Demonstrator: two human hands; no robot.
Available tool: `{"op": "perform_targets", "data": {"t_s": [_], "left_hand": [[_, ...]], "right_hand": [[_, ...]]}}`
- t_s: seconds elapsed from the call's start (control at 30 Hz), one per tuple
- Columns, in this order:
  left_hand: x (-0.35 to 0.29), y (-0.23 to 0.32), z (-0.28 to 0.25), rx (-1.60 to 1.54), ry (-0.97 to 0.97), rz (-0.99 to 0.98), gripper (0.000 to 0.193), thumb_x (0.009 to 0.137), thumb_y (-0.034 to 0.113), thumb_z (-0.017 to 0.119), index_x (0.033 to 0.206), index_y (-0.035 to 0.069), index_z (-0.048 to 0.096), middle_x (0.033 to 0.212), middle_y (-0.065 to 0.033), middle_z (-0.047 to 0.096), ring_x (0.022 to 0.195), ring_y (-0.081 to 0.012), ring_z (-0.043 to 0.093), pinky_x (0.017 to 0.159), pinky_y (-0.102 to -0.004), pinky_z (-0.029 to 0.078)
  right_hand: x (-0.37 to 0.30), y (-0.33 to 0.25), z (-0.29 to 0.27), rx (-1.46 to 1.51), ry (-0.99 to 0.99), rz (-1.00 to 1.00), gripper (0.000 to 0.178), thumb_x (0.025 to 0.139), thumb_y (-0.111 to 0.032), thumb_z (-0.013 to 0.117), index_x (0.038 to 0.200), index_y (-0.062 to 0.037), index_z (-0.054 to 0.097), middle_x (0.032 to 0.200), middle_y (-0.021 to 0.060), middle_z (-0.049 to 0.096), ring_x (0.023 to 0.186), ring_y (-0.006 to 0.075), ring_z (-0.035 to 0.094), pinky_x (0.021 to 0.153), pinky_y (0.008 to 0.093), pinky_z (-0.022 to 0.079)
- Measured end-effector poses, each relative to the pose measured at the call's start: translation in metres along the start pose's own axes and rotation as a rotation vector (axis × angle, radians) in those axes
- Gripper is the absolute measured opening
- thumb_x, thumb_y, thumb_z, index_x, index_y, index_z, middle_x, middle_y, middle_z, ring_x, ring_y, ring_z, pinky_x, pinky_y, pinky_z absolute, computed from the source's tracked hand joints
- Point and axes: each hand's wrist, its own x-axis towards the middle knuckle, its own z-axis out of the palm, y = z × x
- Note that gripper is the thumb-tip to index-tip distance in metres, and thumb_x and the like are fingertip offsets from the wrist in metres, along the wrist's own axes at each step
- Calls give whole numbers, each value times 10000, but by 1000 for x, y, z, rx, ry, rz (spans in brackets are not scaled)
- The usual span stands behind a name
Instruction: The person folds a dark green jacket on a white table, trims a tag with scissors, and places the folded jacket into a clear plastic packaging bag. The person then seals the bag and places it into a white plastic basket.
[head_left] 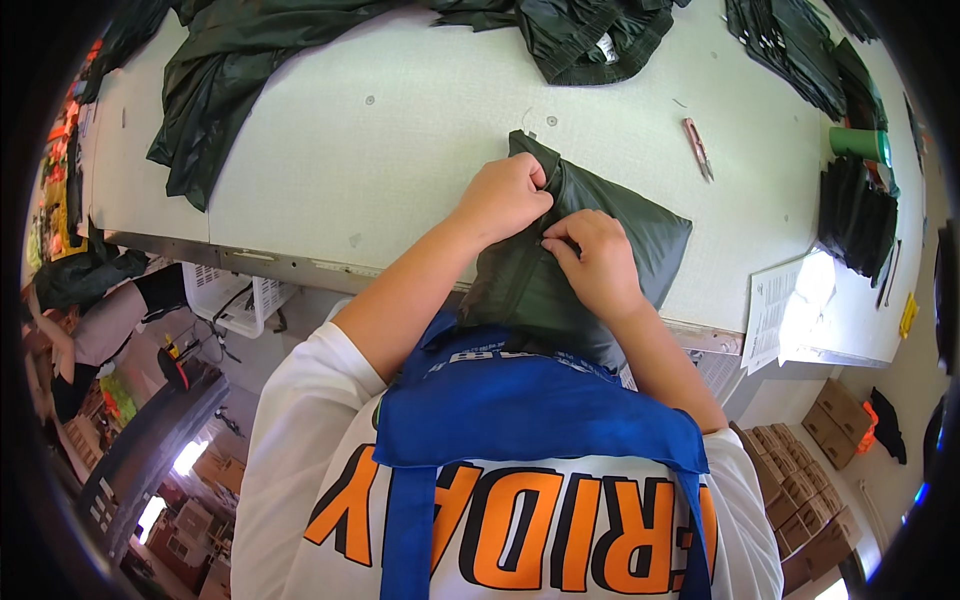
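A dark green, pillow-shaped pouch (648,222) of shiny fabric lies at the front edge of the white table, its near end hanging over toward my blue apron. A seam or flap runs along its left part. My left hand (503,200) is closed on the fabric near the far left corner, fingers curled under. Just nearer and to the right, my right hand (600,262) pinches at the seam with thumb and forefinger. The fingertips press on the cloth, and whether a small part is between them cannot be made out.
Pink-handled thread snips (698,149) lie right of the pouch. Dark green garments (215,95) spread along the far side, with folded stacks (857,212) and a green roll (858,145) at right. Paper sheets (772,300) overhang the table's edge. Another person (90,340) sits at far left.
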Motion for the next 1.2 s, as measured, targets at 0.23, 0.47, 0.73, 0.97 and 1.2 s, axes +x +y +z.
{"op": "perform_targets", "data": {"t_s": [0.23,0.47,0.73,0.97,1.2], "left_hand": [[-35,-13,22,-10,290,455,340,783,26,607,1110,18,511,1066,-161,585,924,-259,583,790,-343,475],[-81,-30,57,575,316,320,787,867,306,572,1427,-88,185,1495,-308,142,1395,-448,148,1122,-540,118],[-82,-35,59,584,292,350,793,874,357,567,1423,-88,206,1501,-298,125,1392,-447,148,1125,-533,134],[-64,-47,36,-181,297,-50,719,886,282,602,1412,-75,265,1380,-292,384,1238,-377,442,1033,-411,357],[-79,23,-8,-852,-223,-49,546,837,150,620,1329,34,412,1217,-105,522,1088,-188,533,930,-347,424]], "right_hand": [[10,-8,1,-226,194,-261,99,768,-66,612,851,-47,560,955,90,573,983,284,559,834,392,406],[11,-9,18,-387,261,-266,131,781,-91,577,897,-40,544,978,97,561,1038,275,527,889,415,361],[66,12,6,-502,399,-194,65,823,-97,568,879,-70,549,932,68,561,937,258,526,846,397,354],[31,4,4,-296,258,61,205,823,-193,631,969,-77,547,956,84,560,938,292,521,827,423,393],[-57,-68,-7,-176,375,342,809,758,-454,711,1300,64,407,1238,278,434,1149,439,413,966,469,380]]}}
